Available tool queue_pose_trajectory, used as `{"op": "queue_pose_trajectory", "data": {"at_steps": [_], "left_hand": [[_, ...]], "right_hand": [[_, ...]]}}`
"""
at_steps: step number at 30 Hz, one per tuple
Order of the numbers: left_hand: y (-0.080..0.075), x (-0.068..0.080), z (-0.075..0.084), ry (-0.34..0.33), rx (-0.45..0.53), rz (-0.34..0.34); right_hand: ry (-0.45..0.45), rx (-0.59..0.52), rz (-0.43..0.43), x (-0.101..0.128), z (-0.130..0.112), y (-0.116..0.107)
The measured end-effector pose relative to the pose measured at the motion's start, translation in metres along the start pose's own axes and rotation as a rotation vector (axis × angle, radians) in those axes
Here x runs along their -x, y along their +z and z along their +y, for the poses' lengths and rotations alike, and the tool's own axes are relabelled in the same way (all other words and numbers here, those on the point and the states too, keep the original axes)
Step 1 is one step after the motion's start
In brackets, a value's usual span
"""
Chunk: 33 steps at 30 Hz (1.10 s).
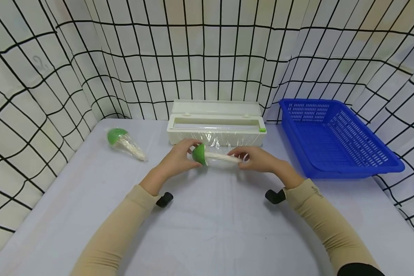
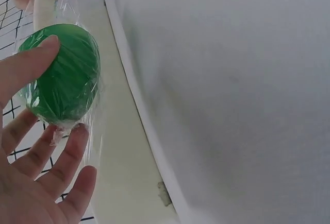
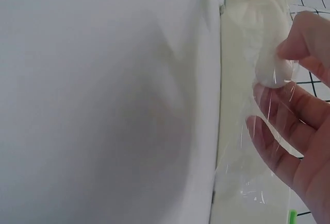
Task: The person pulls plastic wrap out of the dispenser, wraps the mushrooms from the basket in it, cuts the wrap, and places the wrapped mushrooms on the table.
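A mushroom-shaped object with a green cap [image 1: 199,154] and a long white stem [image 3: 273,72] is held level between both hands, with clear cling film around it. My left hand [image 1: 179,157] grips the cap, its thumb pressing the green dome and its fingertips at the film gathered on top. At the stem's far end, my right hand [image 1: 258,159] pinches the tip through the film, which drapes over its fingers. Just behind stands a white cling film dispenser [image 1: 184,137], its lid raised, with film stretched over its front.
Another green-capped mushroom-shaped object [image 1: 117,136], wrapped in film, lies on the white table at the left. A blue perforated basket [image 1: 352,172] stands at the right. Black wire mesh [image 1: 220,55] encloses the table's back and sides.
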<state>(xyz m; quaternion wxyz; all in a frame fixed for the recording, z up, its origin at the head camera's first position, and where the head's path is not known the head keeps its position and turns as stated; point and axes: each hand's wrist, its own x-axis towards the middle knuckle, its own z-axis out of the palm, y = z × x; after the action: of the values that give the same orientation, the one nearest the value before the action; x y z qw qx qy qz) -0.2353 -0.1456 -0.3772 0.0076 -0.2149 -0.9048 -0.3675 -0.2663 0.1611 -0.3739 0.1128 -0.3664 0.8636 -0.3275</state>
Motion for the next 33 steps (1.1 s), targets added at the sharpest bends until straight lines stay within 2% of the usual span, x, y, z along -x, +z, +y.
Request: {"op": "queue_pose_trajectory", "data": {"at_steps": [5,11,15,21,27,33], "left_hand": [[0.000,0.001,0.006,0.007,-0.055,0.007],[0.004,-0.002,0.007,0.036,-0.135,0.060],[0.003,-0.002,0.007,0.016,-0.117,0.068],[-0.003,-0.005,0.001,-0.039,-0.017,0.037],[-0.005,-0.006,-0.001,-0.102,-0.024,0.033],[-0.005,-0.007,-0.001,-0.125,-0.005,0.073]], "right_hand": [[0.020,-0.041,0.000,0.001,0.001,-0.005],[0.031,-0.102,0.011,0.003,-0.003,-0.010],[0.022,-0.099,0.044,0.003,-0.005,-0.010],[-0.082,-0.008,0.157,-0.001,-0.007,-0.009],[-0.121,0.078,0.219,-0.005,-0.010,-0.005],[-0.148,0.167,0.310,-0.007,-0.008,-0.002]]}}
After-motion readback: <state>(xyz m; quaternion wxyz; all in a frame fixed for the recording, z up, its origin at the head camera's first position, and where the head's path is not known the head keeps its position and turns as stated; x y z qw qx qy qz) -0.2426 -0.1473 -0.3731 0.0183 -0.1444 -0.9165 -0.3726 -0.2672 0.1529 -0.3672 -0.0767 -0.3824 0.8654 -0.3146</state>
